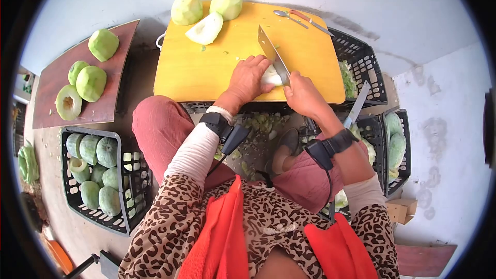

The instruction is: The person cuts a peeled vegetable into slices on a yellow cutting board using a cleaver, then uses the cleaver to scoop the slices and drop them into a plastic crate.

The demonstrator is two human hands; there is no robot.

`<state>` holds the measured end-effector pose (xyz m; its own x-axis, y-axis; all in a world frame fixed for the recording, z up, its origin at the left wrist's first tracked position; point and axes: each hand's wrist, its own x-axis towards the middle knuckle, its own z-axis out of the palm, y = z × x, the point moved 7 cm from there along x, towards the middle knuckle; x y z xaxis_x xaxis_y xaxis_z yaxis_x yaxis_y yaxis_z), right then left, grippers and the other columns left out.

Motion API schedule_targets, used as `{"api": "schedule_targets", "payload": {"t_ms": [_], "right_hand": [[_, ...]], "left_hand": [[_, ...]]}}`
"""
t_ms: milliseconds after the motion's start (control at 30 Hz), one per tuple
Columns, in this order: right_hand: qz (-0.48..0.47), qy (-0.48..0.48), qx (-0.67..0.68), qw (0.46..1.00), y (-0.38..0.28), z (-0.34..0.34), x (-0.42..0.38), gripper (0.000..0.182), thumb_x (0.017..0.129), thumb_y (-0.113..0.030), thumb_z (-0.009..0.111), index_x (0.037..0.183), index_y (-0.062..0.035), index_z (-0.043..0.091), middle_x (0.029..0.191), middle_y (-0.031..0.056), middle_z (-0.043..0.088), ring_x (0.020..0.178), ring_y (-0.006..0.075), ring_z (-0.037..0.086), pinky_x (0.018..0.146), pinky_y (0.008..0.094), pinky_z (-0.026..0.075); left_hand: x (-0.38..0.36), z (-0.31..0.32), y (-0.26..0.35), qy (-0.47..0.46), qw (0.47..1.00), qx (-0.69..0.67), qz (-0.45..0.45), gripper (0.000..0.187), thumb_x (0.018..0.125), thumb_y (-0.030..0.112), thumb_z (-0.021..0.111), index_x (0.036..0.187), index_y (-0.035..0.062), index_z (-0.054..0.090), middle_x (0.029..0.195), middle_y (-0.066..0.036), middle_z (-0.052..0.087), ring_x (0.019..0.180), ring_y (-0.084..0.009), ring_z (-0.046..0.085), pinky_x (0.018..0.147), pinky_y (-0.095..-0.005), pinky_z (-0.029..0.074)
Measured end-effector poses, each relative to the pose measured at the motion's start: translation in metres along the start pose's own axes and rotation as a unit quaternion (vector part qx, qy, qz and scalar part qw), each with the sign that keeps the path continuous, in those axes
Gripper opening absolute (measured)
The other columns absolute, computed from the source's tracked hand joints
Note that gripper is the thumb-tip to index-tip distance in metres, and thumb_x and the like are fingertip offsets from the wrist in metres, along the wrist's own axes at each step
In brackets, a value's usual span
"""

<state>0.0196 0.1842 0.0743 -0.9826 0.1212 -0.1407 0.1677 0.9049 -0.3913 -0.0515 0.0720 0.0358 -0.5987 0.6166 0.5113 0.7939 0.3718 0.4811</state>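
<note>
On the yellow board (206, 77), my left hand (247, 78) is closed over a pale piece of peeled winter melon (270, 76), pressing it near the front edge. My right hand (306, 94) grips the handle of a cleaver (273, 51). The wide blade stands upright against the right side of the melon piece; whether it has cut in is hidden. Toward the back of the board sit two peeled melons (186, 10) and a cut melon wedge (205, 29). A spoon (290, 18) and a brown-handled knife (312, 22) lie at the back right.
Peeled melons (92, 83) rest on a brown board (51, 90) at left. Below it, a black crate (124, 196) holds several unpeeled melons (107, 152). More black crates (371, 67) stand at right, one with a saw-like blade (358, 104) over it. Peelings (258, 124) litter the floor.
</note>
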Motion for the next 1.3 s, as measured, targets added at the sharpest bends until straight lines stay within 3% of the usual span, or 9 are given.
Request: {"api": "schedule_targets", "payload": {"t_ms": [100,333,600,833,1133,1300], "right_hand": [[0.002,0.037,0.019,0.999,0.008,0.009,0.006,0.025,0.087,-0.012,0.058,0.095,0.0101,0.049,0.085,0.0334,0.060,0.086,0.0485,0.060,0.076,0.0498,0.047],[0.021,0.088,0.028,0.995,0.014,-0.002,0.000,0.026,0.088,-0.014,0.058,0.096,0.0088,0.048,0.082,0.0331,0.061,0.083,0.0490,0.060,0.073,0.0508,0.047],[-0.014,0.023,-0.020,0.999,-0.022,-0.029,-0.040,0.027,0.087,-0.014,0.059,0.094,0.0097,0.048,0.081,0.0339,0.060,0.081,0.0494,0.059,0.071,0.0503,0.047],[-0.026,-0.030,-0.045,0.998,-0.018,-0.019,-0.028,0.025,0.086,-0.010,0.058,0.093,0.0115,0.048,0.082,0.0343,0.059,0.083,0.0494,0.060,0.072,0.0503,0.047],[0.003,0.034,-0.036,0.999,0.006,0.015,0.006,0.023,0.086,-0.008,0.056,0.097,0.0115,0.051,0.085,0.0333,0.062,0.085,0.0477,0.062,0.075,0.0512,0.050],[0.004,0.084,0.006,0.996,0.012,-0.001,0.002,0.024,0.086,-0.008,0.056,0.098,0.0110,0.050,0.082,0.0330,0.062,0.083,0.0485,0.061,0.074,0.0522,0.049]], "left_hand": [[-0.003,0.000,-0.002,0.002,0.999,-0.025,-0.021,0.059,0.062,0.022,0.080,0.114,0.0069,0.056,0.108,-0.010,0.059,0.100,-0.0327,0.056,0.086,-0.0423,0.046],[-0.007,0.001,-0.006,0.045,0.998,-0.033,-0.013,0.059,0.063,0.025,0.080,0.112,0.0054,0.054,0.106,-0.012,0.058,0.099,-0.0347,0.056,0.085,-0.0430,0.047],[-0.007,0.002,-0.005,0.031,0.999,-0.036,-0.022,0.058,0.064,0.025,0.079,0.112,0.0072,0.054,0.106,-0.011,0.058,0.100,-0.0341,0.056,0.084,-0.0429,0.046],[-0.003,0.001,-0.003,-0.002,1.000,-0.022,-0.017,0.056,0.063,0.024,0.079,0.112,0.0081,0.056,0.103,-0.010,0.058,0.098,-0.0332,0.055,0.084,-0.0427,0.046],[-0.005,0.000,-0.005,0.005,0.999,-0.036,-0.027,0.057,0.064,0.020,0.079,0.114,0.0058,0.055,0.105,-0.013,0.057,0.098,-0.0344,0.055,0.086,-0.0423,0.046],[-0.009,0.001,-0.008,0.025,0.997,-0.066,-0.024,0.060,0.063,0.018,0.080,0.115,0.0042,0.054,0.107,-0.014,0.056,0.099,-0.0362,0.055,0.087,-0.0427,0.046]]}}
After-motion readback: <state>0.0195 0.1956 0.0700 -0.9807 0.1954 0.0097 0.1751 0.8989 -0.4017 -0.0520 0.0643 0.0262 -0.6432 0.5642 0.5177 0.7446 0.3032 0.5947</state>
